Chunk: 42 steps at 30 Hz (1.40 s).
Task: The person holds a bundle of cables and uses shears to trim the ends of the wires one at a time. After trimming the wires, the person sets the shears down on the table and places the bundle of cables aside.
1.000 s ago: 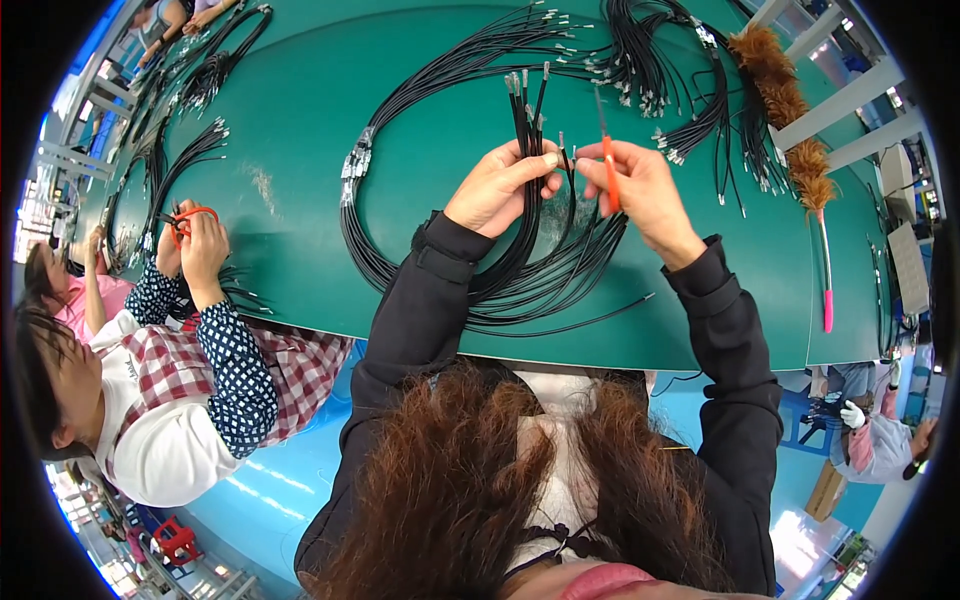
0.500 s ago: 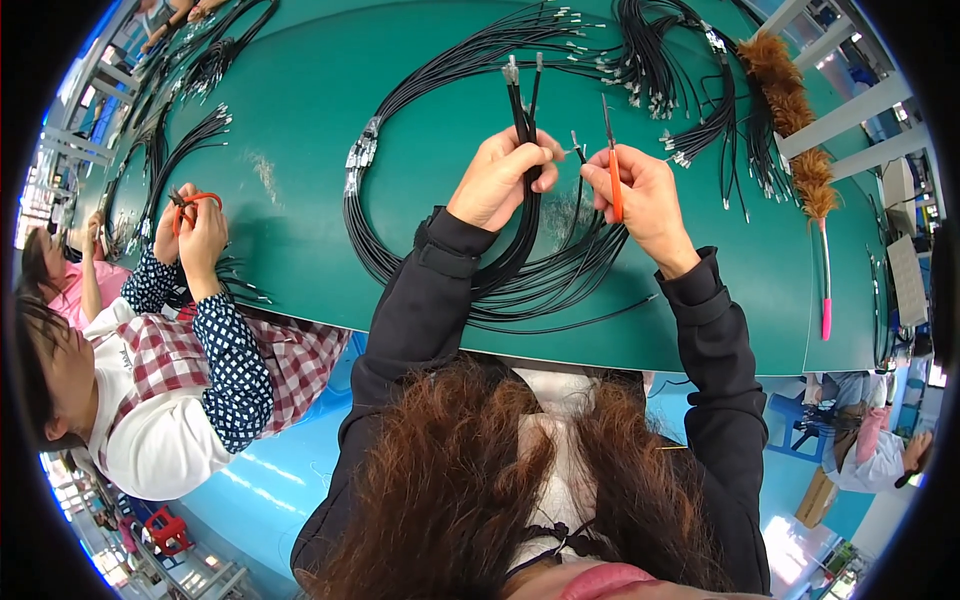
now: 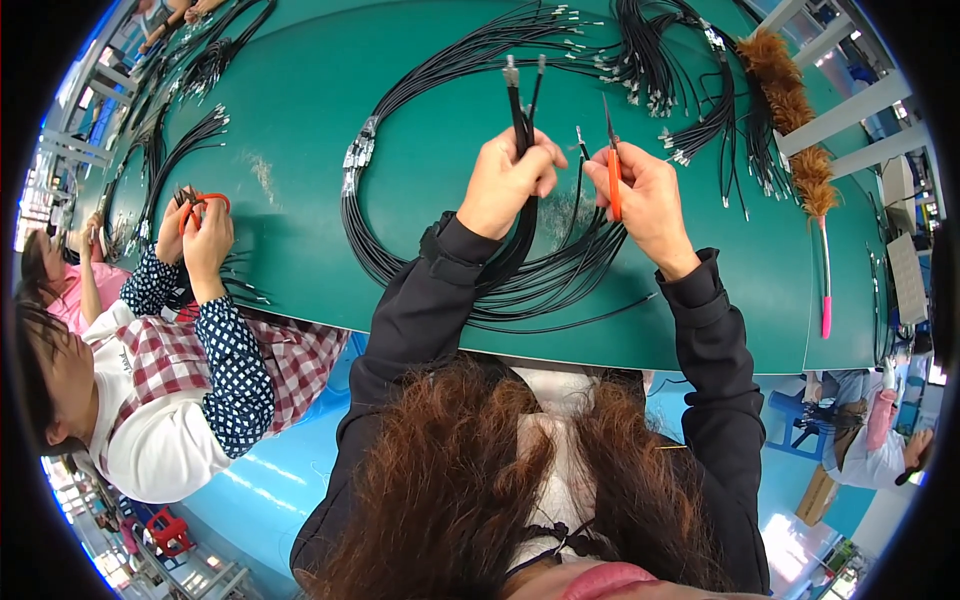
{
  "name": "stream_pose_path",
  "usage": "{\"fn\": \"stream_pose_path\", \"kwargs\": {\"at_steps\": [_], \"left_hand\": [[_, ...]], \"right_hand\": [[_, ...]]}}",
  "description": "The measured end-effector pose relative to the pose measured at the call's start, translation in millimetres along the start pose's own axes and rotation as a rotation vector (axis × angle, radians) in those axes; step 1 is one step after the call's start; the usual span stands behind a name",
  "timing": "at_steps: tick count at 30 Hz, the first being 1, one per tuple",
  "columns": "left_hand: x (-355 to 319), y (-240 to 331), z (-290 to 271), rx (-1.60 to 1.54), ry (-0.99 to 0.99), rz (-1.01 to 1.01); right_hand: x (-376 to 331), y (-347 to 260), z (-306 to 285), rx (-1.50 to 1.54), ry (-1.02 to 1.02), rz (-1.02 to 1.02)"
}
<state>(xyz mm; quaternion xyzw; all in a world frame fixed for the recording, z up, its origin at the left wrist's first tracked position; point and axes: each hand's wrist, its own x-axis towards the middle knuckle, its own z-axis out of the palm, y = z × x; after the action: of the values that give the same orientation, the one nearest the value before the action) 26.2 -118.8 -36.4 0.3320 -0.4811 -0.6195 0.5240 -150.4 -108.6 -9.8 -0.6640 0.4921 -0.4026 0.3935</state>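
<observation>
My left hand (image 3: 512, 180) is closed round a bundle of black cables (image 3: 517, 105), whose silvery ends point up and away from me. In my right hand (image 3: 640, 195) are orange-handled scissors (image 3: 614, 185), blades pointing away. A single black cable (image 3: 581, 160) with a bare-looking tip rises at my right thumb and fingers, seemingly pinched there. My left fingertips are just left of this tip, apart from it; a small blur lies between. The cables run down under my hands into a large coil (image 3: 362, 215) on the green table, wrapped at its left with clear tape (image 3: 360, 150).
More cable bundles (image 3: 650, 70) lie at the far right, beside a brown feather duster (image 3: 800, 120) with a pink handle. To my left a co-worker's hands (image 3: 200, 235) hold orange-handled cutters (image 3: 205, 208). White metal posts (image 3: 850, 105) stand at the right.
My left fingers have drawn slightly away from the single cable's tip, and the left hand has shifted a little right. The right hand barely moved. The co-worker's hands moved slightly right.
</observation>
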Motion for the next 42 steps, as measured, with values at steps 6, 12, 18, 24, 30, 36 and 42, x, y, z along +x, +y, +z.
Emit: {"fn": "stream_pose_path", "kwargs": {"at_steps": [6,12,18,24,30,36,42], "left_hand": [[-0.3,8.3,1.4,-0.068,-0.046,-0.073],[-1.2,2.0,2.9,0.195,0.009,-0.001],[-3.3,-1.4,0.1,0.179,-0.154,-0.043],[-0.7,11.4,-1.3,-0.101,-0.075,-0.106],[-0.5,8.9,-8.7,-0.146,-0.260,-0.226],[-1.2,3.0,-6.1,-0.237,-0.257,-0.223],[-2.9,0.5,-4.0,-0.324,-0.209,-0.202]], "right_hand": [[-1.6,4.7,0.5,-0.069,-0.047,-0.024],[-0.9,11.3,4.8,-0.232,0.000,-0.084],[1.3,-0.2,0.9,0.148,0.072,0.145],[-5.3,3.1,-2.1,0.158,-0.006,0.069],[-7.2,2.8,2.6,-0.021,-0.038,-0.053],[-10.1,-1.2,2.9,0.077,-0.029,0.044],[-11.0,-11.4,-13.1,0.175,-0.025,0.086]]}}
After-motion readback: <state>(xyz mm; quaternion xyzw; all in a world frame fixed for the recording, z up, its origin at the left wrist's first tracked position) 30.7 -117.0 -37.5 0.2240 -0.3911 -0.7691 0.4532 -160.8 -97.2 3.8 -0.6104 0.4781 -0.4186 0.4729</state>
